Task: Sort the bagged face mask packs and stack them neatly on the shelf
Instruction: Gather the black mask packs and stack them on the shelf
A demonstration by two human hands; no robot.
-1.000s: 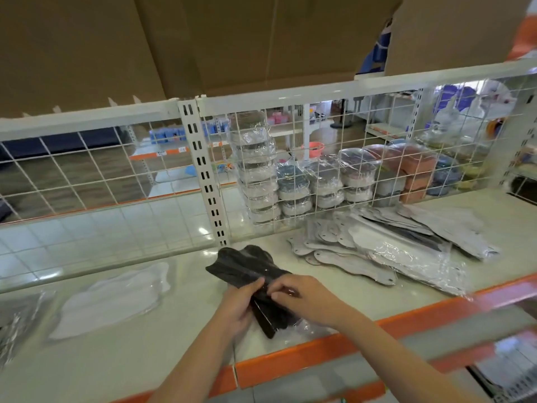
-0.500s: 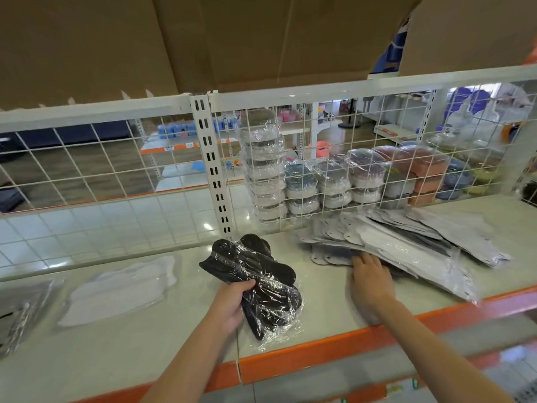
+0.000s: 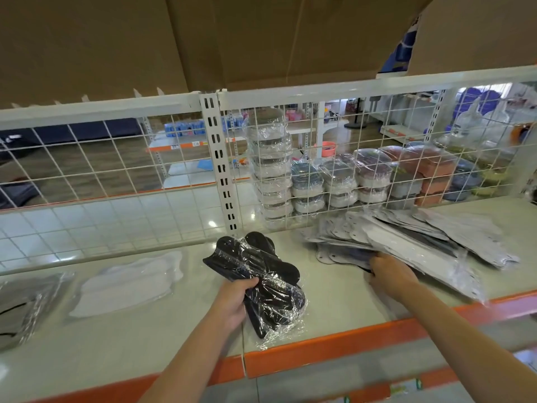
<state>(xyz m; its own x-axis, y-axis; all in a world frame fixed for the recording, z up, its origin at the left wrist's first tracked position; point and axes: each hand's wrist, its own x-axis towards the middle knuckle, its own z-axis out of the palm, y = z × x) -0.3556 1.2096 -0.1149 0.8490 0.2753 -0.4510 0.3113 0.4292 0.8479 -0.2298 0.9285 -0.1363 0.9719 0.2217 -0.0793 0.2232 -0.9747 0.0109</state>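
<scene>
A bundle of black bagged mask packs (image 3: 261,274) lies on the pale shelf (image 3: 145,341) near its front edge, and my left hand (image 3: 235,301) grips its left side. To the right spreads a loose pile of grey and white bagged mask packs (image 3: 412,242). My right hand (image 3: 389,274) rests at the pile's near left edge, fingers curled onto a dark pack at the bottom. A single white mask pack (image 3: 128,283) lies flat to the left, and dark packs (image 3: 26,303) sit at the far left edge.
A white wire grid (image 3: 116,175) with an upright post (image 3: 220,170) backs the shelf. Behind it stand stacks of wrapped round containers (image 3: 308,181). Cardboard boxes (image 3: 203,39) hang over the shelf from above. An orange rail (image 3: 334,353) edges the shelf front.
My right hand let go of the black bundle and moved right to the grey pile, where it now curls onto a dark pack. The left hand keeps hold of the black bundle.
</scene>
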